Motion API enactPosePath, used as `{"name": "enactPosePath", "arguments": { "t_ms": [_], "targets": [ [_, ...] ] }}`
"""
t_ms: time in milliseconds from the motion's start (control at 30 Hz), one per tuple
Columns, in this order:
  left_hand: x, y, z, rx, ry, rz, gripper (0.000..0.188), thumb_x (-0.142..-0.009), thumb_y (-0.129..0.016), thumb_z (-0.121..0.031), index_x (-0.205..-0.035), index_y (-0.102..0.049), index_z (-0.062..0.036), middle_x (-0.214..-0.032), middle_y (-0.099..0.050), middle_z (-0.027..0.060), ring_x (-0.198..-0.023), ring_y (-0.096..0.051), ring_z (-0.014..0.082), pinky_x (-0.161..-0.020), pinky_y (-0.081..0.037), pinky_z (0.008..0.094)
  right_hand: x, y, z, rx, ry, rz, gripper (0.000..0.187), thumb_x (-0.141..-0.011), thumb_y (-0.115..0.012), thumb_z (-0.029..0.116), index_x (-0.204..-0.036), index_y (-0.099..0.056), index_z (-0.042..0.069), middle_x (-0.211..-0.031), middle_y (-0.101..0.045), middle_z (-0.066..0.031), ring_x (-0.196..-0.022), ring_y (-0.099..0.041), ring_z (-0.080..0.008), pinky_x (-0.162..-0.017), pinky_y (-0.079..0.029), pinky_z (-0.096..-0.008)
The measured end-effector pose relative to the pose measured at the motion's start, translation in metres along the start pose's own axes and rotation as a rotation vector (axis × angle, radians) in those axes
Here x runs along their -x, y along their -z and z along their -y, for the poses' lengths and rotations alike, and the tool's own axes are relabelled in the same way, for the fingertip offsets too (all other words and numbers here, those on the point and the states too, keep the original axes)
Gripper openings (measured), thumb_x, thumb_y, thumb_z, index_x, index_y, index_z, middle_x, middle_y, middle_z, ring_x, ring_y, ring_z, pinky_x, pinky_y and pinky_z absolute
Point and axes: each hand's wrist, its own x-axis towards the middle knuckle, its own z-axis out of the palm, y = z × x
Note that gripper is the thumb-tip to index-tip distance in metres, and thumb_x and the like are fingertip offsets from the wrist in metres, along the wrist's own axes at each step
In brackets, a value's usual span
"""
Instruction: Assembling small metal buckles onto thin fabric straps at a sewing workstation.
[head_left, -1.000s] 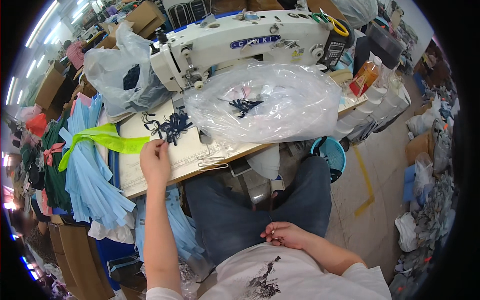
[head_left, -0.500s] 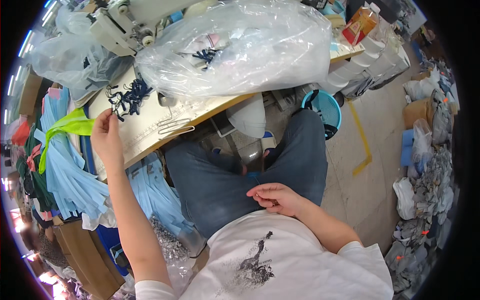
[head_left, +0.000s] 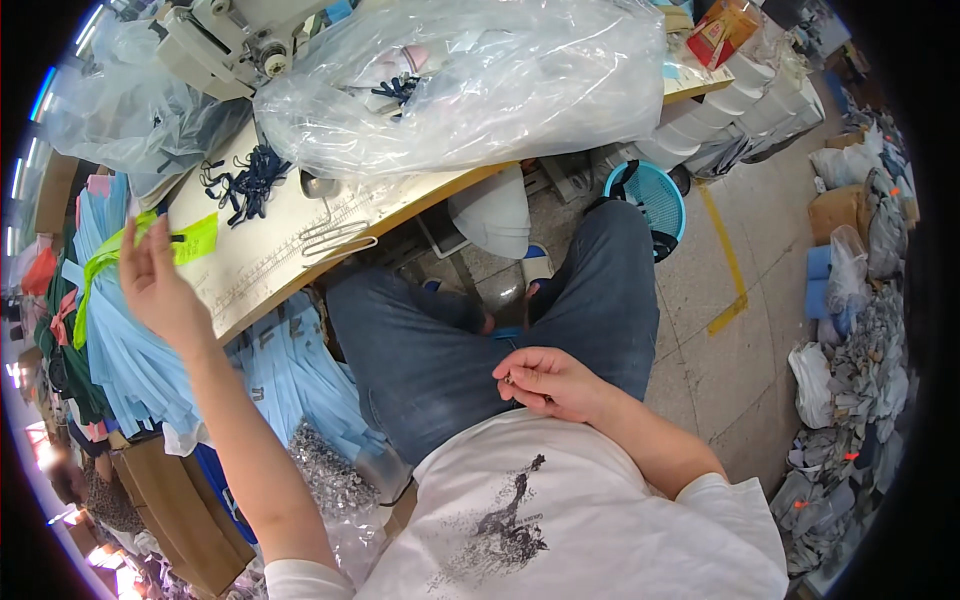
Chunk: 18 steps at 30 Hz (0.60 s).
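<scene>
My left hand point(head_left: 165, 290) is raised over the left end of the table, its fingers stretched and a little apart. It is beside a bright green strip point(head_left: 195, 243) that lies across the table's edge, and a small dark piece shows by its fingertips. A pile of navy cord pieces point(head_left: 248, 183) lies on the table just to the right of it. Low over my lap, my right hand point(head_left: 560, 385) is closed in a pinch around a small metallic thing point(head_left: 508, 380), too small to name.
Light blue fabric strips point(head_left: 130, 350) hang at the table's left. A large clear plastic bag point(head_left: 480, 100) covers much of the white table point(head_left: 270, 265), near a sewing machine point(head_left: 215, 50) and a bent wire rack point(head_left: 335, 240). A turquoise basket point(head_left: 682, 210) stands beyond my knee.
My left hand has moved left and slightly down, away from the navy cords, and its fingers have opened. The green strip has shifted. My right hand stays nearly in place.
</scene>
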Motion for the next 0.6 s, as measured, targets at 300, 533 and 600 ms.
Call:
{"name": "enactPosePath", "arguments": {
  "t_ms": [300,533,600],
  "targets": [
    [0.096,0.013,-0.091,0.411,0.182,0.377,0.015,-0.095,-0.052,-0.005,-0.102,-0.059,0.006,-0.087,-0.059,0.0117,-0.073,-0.054,0.0138,-0.068,-0.044,0.0243,0.001,-0.023,0.027,-0.103,0.231,0.067,0.024,-0.098,-0.053,0.015,-0.119,-0.055,0.004,-0.09,-0.063,-0.0058,-0.054,-0.041,-0.0023,-0.045,-0.03,-0.0161],
    [0.195,-0.007,-0.127,0.507,0.759,0.734,0.014,-0.097,-0.051,-0.007,-0.103,-0.059,0.0028,-0.086,-0.058,0.007,-0.071,-0.053,0.0095,-0.065,-0.044,0.0204,-0.001,-0.044,0.037,0.005,0.303,0.09,0.022,-0.097,-0.054,0.014,-0.117,-0.057,0.003,-0.091,-0.063,-0.0055,-0.053,-0.04,-0.002,-0.044,-0.029,-0.0159],
    [0.206,-0.011,-0.134,0.493,0.783,0.757,0.014,-0.098,-0.05,-0.005,-0.108,-0.057,0.0021,-0.086,-0.058,0.005,-0.074,-0.054,0.0082,-0.067,-0.044,0.0194,-0.002,-0.047,0.035,-0.014,0.339,0.054,0.022,-0.097,-0.055,0.014,-0.115,-0.058,0.002,-0.092,-0.063,-0.0056,-0.052,-0.04,-0.0021,-0.044,-0.029,-0.0162]
  ]
}}
